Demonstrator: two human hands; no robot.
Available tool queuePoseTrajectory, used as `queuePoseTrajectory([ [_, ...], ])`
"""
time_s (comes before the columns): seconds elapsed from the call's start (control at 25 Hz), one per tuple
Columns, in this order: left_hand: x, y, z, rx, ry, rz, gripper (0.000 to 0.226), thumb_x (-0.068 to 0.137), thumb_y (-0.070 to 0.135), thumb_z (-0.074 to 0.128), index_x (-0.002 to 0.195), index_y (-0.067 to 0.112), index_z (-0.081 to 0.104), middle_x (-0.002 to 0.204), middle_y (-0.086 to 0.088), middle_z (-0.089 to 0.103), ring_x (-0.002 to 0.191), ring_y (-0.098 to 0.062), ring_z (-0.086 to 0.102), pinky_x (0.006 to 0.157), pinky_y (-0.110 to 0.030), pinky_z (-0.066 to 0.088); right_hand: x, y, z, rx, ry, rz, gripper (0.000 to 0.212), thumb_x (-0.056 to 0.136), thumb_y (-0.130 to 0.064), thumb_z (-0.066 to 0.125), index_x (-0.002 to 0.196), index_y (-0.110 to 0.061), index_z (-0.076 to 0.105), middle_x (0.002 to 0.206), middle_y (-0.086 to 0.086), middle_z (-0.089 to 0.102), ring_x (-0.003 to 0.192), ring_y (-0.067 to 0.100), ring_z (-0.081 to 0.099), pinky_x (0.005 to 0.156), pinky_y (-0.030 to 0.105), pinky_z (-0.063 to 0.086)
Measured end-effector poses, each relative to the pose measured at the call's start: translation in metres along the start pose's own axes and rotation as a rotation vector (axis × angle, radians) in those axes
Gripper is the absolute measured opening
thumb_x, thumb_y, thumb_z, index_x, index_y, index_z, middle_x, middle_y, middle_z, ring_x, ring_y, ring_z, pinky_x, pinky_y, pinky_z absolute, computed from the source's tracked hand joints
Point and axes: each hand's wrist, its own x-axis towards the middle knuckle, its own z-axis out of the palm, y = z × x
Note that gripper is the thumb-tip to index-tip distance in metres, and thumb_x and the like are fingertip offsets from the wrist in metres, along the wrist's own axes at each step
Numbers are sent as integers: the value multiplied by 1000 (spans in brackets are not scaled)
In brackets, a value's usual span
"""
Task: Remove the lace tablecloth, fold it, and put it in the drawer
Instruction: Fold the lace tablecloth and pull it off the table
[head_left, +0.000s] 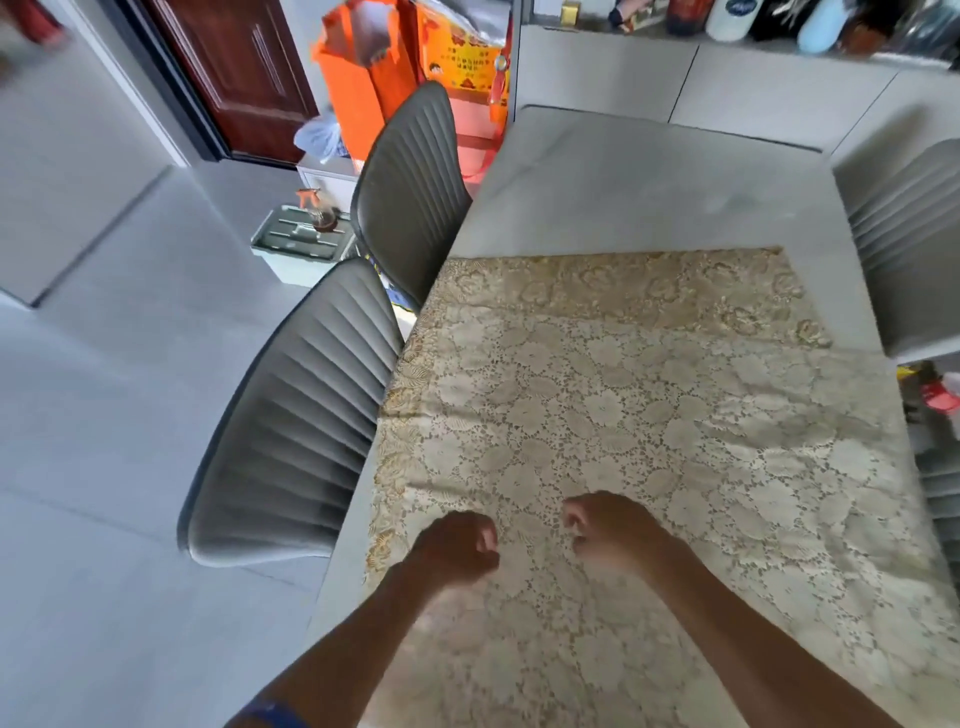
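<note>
A beige and gold lace tablecloth (649, 415) lies spread flat over the near half of a grey table (649, 187), with its far edge doubled over in a darker band. My left hand (460, 543) and my right hand (605, 525) hover side by side above the cloth's near middle. Both are curled into loose fists, and I see no cloth pinched in either. No drawer is in view.
Two grey ribbed chairs (291, 426) (410, 192) stand along the table's left side, and another chair (909, 249) on the right. Orange bags (363, 78) and a green crate (301, 241) sit on the floor beyond. A white cabinet (675, 78) with bottles runs behind the table.
</note>
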Motion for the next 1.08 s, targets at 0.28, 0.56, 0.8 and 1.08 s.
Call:
queuePoseTrajectory([
  [0.28,153,-81,-144,-227,446,-248,50,88,22,54,137,15,48,141,-12,48,129,-29,46,107,-41,41,173,-77,-94,94,328,-76,34,92,-20,57,126,-19,53,126,1,59,107,19,59,90,36,51],
  [0.56,218,-85,-146,-651,496,-442,49,89,24,47,138,21,43,132,-14,58,118,-37,54,92,-38,46,282,-98,-110,-113,348,-9,65,88,-35,64,144,-27,32,154,0,28,131,33,37,99,47,45],
  [0.8,204,-65,-135,-583,831,-305,47,88,7,54,134,17,51,128,-8,57,118,-30,52,102,-48,43,302,-95,-129,76,425,14,61,87,-31,65,139,-24,34,132,5,42,108,28,56,82,42,54],
  [1.08,201,-58,-147,-951,633,-207,11,82,38,63,83,27,63,70,9,66,59,-5,60,54,-31,53,325,-83,-135,286,420,-16,67,79,-24,73,137,-22,39,132,1,38,109,22,57,82,41,55],
])
